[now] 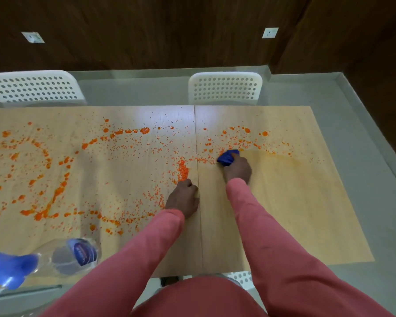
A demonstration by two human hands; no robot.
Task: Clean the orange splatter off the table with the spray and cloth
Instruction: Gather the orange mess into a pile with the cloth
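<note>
Orange splatter [133, 143] covers most of the left and middle of the light wooden table [284, 220]; a dense patch [183, 170] lies just beyond my left hand. My right hand [237, 168] grips a bunched blue cloth [227, 157] against the tabletop at the edge of the splatter. To its right the surface shows a faint wet orange smear [281, 161]. My left hand [183, 197] rests on the table with its fingers curled and holds nothing. A clear spray bottle [73, 256] with a blue trigger head [6, 268] stands at the near left.
Two white perforated chairs [36, 88] [225, 88] stand at the table's far side. Grey floor [352, 156] runs around the table's right end, with dark wood wall panels [169, 30] beyond. A seam [198, 179] divides the tabletop down the middle.
</note>
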